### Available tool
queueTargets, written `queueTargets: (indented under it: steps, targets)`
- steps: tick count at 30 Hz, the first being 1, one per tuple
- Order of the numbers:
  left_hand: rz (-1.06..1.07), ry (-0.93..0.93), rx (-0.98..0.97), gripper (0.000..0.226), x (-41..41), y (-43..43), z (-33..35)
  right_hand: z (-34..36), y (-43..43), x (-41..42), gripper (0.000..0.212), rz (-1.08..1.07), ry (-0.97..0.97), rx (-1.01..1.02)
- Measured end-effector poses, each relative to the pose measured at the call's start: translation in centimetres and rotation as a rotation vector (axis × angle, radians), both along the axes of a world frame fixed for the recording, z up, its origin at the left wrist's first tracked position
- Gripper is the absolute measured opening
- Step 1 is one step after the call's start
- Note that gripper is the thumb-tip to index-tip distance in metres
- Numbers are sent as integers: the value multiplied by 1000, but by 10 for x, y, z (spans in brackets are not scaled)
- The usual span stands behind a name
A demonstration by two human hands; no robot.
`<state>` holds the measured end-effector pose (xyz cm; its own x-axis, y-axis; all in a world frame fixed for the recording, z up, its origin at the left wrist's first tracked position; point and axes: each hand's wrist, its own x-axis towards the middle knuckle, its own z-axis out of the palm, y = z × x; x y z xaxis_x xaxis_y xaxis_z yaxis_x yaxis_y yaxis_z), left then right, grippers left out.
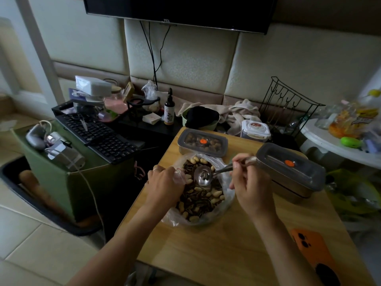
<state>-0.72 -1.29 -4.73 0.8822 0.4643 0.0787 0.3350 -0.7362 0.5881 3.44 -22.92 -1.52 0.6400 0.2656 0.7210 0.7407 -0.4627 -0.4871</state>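
Left hand [165, 182]: fingers curled, gripping the bag [227, 200] at its left rim.
Right hand [250, 189]: fingers pinching the spoon [203, 175] handle.
Spoon bowl: over the seeds and peanuts [198, 201] in the bag.

A lived-in home room, probably: wall television [177, 11], padded wall panels [185, 56], cluttered keyboard [97, 135].

arms: bare to the elbow | left hand [166, 183]: thin ring [156, 169] on a finger | right hand [250, 188]: bare
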Motion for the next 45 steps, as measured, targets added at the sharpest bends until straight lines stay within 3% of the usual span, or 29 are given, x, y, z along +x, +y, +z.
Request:
queueTargets:
  steps: [9, 12, 18, 21, 25, 29, 39, 45]
  targets:
    - [-41, -59, -161, 22, -3, -1, 5, -7, 24, -11, 22, 148, 75, 27]
    - [-52, -75, -176, 17, -5, -1, 7, -8, 27, -14, 22, 106, 133, 116]
    - [-59, -110, -164, 24, -7, 1, 9, -11, 15, -5, 24, -124, 769, 560]
    - [-22, -75, -90, 44, -8, 1, 8, -14, 5, -1, 20, -139, 925, 721]
    - [-24, -66, 97, 45, -7, -1, 10, -10, -3, 0, 19, -159, 822, 686]
    - [-164, -143, 178, 24, -4, -14, 4, 2, -12, -5, 22, -170, 612, 598]
    - [-206, -57, -11, 21, 8, -34, 0, 20, -29, -16, 27, -151, 392, 568]
    - [-271, 69, -192, 41, 13, -38, 0, 22, -26, -24, 22, -95, 218, 401]
